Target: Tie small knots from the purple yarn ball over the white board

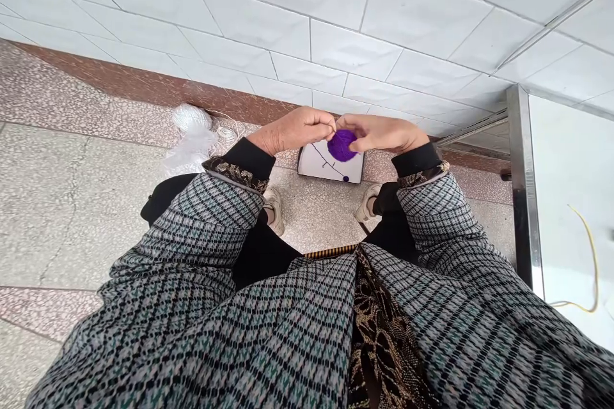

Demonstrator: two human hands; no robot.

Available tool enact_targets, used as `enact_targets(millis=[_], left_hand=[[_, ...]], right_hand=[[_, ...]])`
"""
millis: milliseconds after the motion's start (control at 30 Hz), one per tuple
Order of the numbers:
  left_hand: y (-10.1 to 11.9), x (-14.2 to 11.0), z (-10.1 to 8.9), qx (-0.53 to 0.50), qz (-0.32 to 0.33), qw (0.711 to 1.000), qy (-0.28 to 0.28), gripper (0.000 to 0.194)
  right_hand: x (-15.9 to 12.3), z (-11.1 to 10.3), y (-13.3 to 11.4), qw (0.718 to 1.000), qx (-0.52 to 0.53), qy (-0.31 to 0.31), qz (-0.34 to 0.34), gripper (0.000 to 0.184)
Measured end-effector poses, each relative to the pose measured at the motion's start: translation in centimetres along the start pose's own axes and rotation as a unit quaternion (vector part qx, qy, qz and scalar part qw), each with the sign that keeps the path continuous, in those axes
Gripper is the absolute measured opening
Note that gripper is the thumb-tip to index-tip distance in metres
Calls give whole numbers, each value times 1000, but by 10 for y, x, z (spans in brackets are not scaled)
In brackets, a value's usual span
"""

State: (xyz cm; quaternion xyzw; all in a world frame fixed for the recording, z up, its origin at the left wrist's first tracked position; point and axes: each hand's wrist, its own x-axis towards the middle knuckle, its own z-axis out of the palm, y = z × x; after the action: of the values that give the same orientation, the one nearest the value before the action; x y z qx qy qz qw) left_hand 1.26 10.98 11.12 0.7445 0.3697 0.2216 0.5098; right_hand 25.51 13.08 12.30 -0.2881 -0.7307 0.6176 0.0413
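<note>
A round ball of purple yarn point(342, 146) is in my right hand point(378, 133), its thumb on the near side and its fingers curled over the top. My left hand point(307, 126) pinches purple yarn at the ball's upper left edge; its fingertips hide most of that spot. Below both hands, on the floor, lies a white box point(311, 163) with dark edges. Across its top runs a thin dark purple line with small side marks, and a small purple ball point(346, 179) sits at its lower end.
White yarn point(192, 118) and a clear plastic bag point(194, 147) lie on the floor at left. A tiled wall point(288, 32) rises in front. At right stands a white table point(566, 160) with a metal edge and a yellow cord point(595, 262). My shoes point(274, 211) flank the box.
</note>
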Motion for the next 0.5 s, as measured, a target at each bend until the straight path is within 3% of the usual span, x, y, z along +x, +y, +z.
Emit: enact_targets(millis=[67,200,267,333,367,433,500], left_hand=[[-3,0,-4,-27,-10,999,20,19],[-3,0,-2,-62,-9,997,34,25],[1,0,2,-62,-11,998,9,25],[6,0,6,-58,-11,998,-20,24],[8,0,8,-56,-10,998,-29,23],[9,1,10,-58,-10,998,-28,21],[8,1,9,-69,-16,997,-9,18]], right_hand=[[-8,-3,-1,992,91,7,-82,62],[-6,-4,-5,915,242,248,-206,74],[4,-2,-7,884,236,354,-194,66],[14,0,-7,887,163,413,-125,53],[17,0,-7,895,104,426,-81,46],[17,1,-9,923,-59,380,14,40],[11,0,-12,957,-179,208,96,38]])
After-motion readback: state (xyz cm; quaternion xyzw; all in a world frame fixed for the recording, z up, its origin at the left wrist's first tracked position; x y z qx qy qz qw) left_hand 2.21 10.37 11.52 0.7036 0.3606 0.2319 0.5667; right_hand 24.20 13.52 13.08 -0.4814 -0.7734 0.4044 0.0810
